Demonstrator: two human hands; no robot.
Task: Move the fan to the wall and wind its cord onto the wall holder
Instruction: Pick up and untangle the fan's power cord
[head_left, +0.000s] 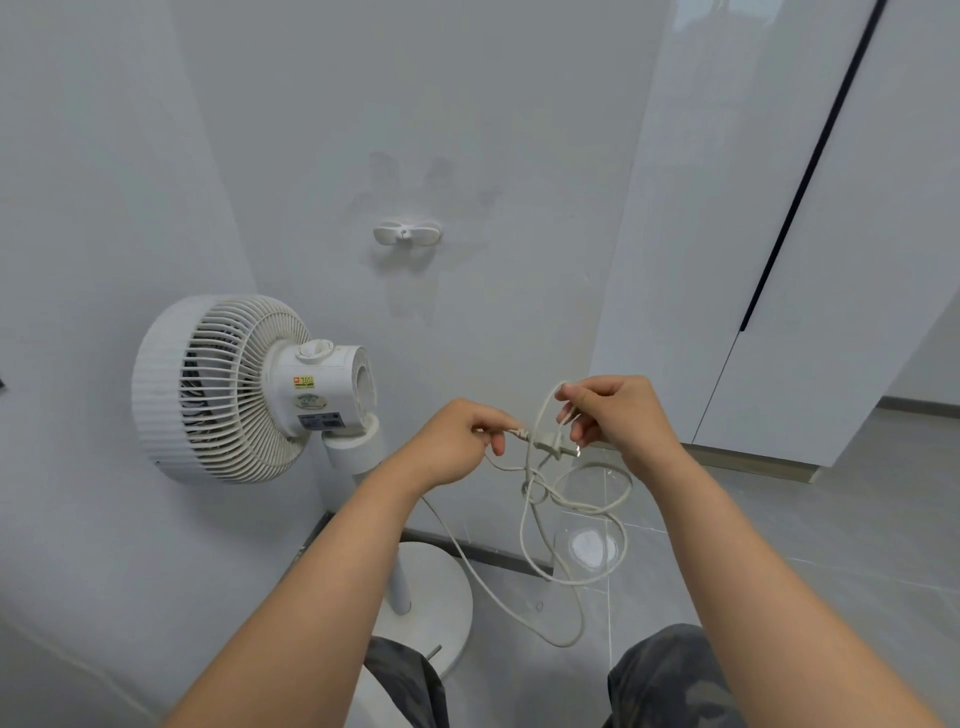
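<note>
A white pedestal fan (228, 387) stands in the corner by the grey wall, its head facing left and its round base (439, 597) on the floor. A white two-winged cord holder (407, 233) is fixed to the wall above and right of the fan, with nothing wound on it. My left hand (457, 441) pinches the cord just behind the plug (556, 445). My right hand (618, 413) pinches a loop of the white cord (540, 525) right above the plug. Tangled loops hang below both hands down toward the floor.
A glossy white cabinet (779, 234) with a dark vertical gap stands to the right. Grey floor tiles spread out at the lower right. My knees in camouflage trousers (665, 675) are at the bottom edge, close to the fan base.
</note>
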